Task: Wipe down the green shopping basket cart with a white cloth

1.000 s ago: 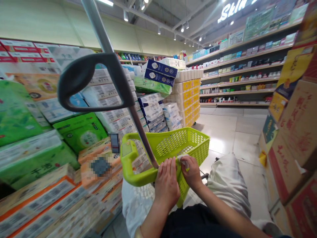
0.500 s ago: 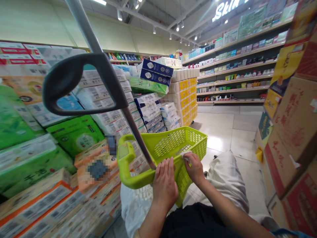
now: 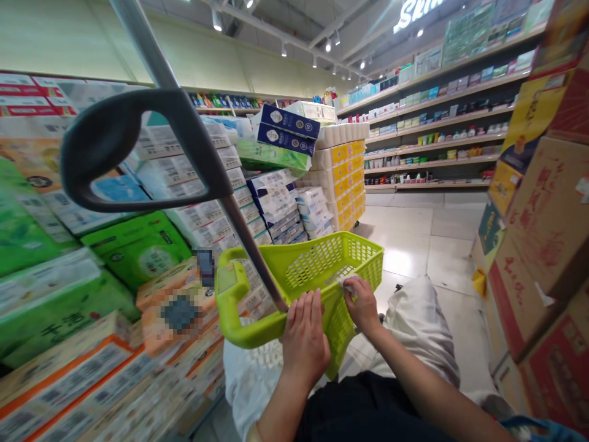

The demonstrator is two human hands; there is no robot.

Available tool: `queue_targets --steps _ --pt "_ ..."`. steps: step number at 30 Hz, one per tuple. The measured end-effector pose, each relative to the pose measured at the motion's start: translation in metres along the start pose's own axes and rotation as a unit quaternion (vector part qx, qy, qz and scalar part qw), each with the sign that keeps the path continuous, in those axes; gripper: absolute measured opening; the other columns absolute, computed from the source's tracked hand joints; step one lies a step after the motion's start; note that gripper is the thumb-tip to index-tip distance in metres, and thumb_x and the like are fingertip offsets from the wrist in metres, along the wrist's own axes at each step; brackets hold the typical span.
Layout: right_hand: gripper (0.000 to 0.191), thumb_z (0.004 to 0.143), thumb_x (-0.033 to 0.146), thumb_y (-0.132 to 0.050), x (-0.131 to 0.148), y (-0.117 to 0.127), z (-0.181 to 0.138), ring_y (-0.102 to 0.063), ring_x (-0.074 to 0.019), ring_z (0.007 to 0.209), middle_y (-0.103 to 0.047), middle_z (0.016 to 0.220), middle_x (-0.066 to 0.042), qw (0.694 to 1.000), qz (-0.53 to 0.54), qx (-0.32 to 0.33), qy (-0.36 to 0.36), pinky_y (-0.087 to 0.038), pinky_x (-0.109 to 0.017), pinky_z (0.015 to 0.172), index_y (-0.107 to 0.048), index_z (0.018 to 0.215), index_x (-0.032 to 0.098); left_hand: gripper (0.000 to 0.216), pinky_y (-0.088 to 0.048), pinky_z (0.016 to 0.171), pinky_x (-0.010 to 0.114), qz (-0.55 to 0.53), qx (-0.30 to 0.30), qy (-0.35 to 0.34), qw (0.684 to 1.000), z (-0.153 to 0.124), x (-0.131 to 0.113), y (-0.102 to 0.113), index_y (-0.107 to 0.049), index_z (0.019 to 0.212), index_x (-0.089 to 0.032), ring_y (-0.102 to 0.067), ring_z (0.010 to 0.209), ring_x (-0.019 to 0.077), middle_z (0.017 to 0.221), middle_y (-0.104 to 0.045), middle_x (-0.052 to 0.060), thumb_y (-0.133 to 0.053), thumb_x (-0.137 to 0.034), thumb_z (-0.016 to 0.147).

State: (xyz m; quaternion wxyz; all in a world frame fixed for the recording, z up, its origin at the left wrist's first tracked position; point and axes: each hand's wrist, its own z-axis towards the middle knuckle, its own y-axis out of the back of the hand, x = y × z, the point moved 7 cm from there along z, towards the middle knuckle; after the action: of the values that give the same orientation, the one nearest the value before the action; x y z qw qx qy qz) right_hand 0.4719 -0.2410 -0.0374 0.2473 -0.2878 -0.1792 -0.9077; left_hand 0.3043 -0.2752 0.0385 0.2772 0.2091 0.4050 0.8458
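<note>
A lime-green shopping basket (image 3: 313, 255) with perforated sides stands tilted before me, with a grey pull handle (image 3: 138, 147) on a metal pole rising toward the upper left. My left hand (image 3: 304, 337) is closed over its near rim by the foot of the pole, fingers together and the thumb hidden. Farther along that same rim, my right hand (image 3: 363, 304) pinches a small crumpled white tissue (image 3: 347, 280) and presses it against the edge. Through the holes and over the rim, the basket's inside shows no goods.
Stacked tissue packs (image 3: 197, 166) fill the left side, with orange-edged cartons (image 3: 78, 380) low down. Brown cardboard boxes (image 3: 543, 221) are piled on the right. A yellow-and-white stack of packs (image 3: 343, 184) stands ahead, and long product shelves (image 3: 437, 144) line the back.
The view has shifted slightly, so the basket and pull handle appear a little farther left. My right hand and the tissue have moved slightly along the rim; my left hand keeps its hold.
</note>
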Motion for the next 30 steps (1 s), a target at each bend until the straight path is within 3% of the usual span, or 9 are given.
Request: queue_targets --steps 6,8,11,13,17,20,25,30 --pt "0.024 0.078 0.008 -0.052 0.067 -0.01 -0.005 -0.059 -0.0188 0.089 -0.064 0.093 -0.004 0.989 0.105 0.089 0.061 -0.051 -0.033 0.082 -0.061 0.094 0.024 0.08 -0.027 0.112 0.043 0.001 -0.005 0.005 1.0 -0.001 0.001 -0.003 -0.03 0.146 -0.012 -0.045 0.129 0.0269 0.136 -0.053 0.012 -0.051 -0.01 0.068" --pt "0.025 0.078 0.009 -0.052 0.078 -0.004 0.0 -0.059 -0.0178 0.087 -0.063 0.092 -0.004 0.986 0.141 0.073 0.059 -0.052 -0.032 0.081 -0.061 0.097 0.024 0.077 -0.027 0.112 0.042 0.004 -0.007 0.004 1.0 -0.001 0.001 -0.003 -0.033 0.144 -0.011 -0.044 0.129 0.0264 0.136 -0.054 0.012 -0.05 -0.009 0.069" --pt "0.025 0.078 0.011 -0.052 0.071 0.011 0.013 -0.059 -0.0181 0.087 -0.06 0.091 -0.004 0.991 0.134 -0.018 0.007 -0.052 -0.033 0.081 -0.06 0.098 0.023 0.075 -0.026 0.113 0.041 0.008 -0.001 0.004 1.0 -0.001 0.0 -0.003 -0.035 0.143 -0.01 -0.044 0.129 0.0257 0.136 -0.054 0.012 -0.049 -0.009 0.069" --pt "0.026 0.078 0.013 -0.052 0.066 0.012 0.016 -0.058 -0.0185 0.089 -0.059 0.095 -0.005 0.993 0.117 -0.035 -0.006 -0.052 -0.033 0.082 -0.06 0.101 0.022 0.074 -0.025 0.113 0.041 0.01 0.001 0.005 1.0 -0.001 0.0 -0.003 -0.036 0.142 -0.009 -0.044 0.129 0.0256 0.136 -0.053 0.012 -0.049 -0.009 0.069" --pt "0.024 0.082 0.017 -0.051 0.071 -0.012 0.009 -0.057 -0.0195 0.097 -0.059 0.104 -0.008 0.993 0.089 0.065 0.037 -0.049 -0.034 0.088 -0.063 0.103 0.021 0.073 -0.025 0.113 0.04 0.018 -0.009 0.001 1.0 -0.001 0.0 -0.002 -0.038 0.141 -0.01 -0.043 0.13 0.0256 0.137 -0.053 0.011 -0.049 -0.011 0.069" --pt "0.022 0.085 0.021 -0.051 0.07 -0.025 0.002 -0.05 -0.0244 0.116 -0.062 0.113 -0.006 0.991 0.039 0.113 0.066 -0.04 -0.042 0.1 -0.063 0.103 0.023 0.074 -0.026 0.113 0.04 0.025 -0.012 -0.007 1.0 -0.001 -0.001 -0.002 -0.038 0.141 -0.01 -0.043 0.13 0.0256 0.137 -0.053 0.012 -0.05 -0.011 0.068" --pt "0.026 0.086 0.017 -0.044 0.062 -0.033 0.003 -0.047 -0.0224 0.121 -0.064 0.109 -0.007 0.986 0.037 0.143 0.074 -0.034 -0.043 0.107 -0.059 0.107 0.02 0.076 -0.026 0.112 0.041 0.019 -0.009 -0.004 1.0 -0.001 0.0 -0.003 -0.037 0.141 -0.01 -0.044 0.128 0.026 0.135 -0.054 0.012 -0.051 -0.011 0.067" --pt "0.028 0.087 0.015 -0.04 0.077 -0.041 0.0 -0.052 -0.0206 0.115 -0.065 0.104 -0.007 0.984 0.064 0.14 0.094 -0.035 -0.042 0.107 -0.059 0.107 0.02 0.073 -0.027 0.111 0.041 0.015 -0.033 -0.01 0.999 -0.001 0.0 -0.002 -0.041 0.139 -0.011 -0.045 0.127 0.0268 0.134 -0.055 0.012 -0.051 -0.012 0.067"
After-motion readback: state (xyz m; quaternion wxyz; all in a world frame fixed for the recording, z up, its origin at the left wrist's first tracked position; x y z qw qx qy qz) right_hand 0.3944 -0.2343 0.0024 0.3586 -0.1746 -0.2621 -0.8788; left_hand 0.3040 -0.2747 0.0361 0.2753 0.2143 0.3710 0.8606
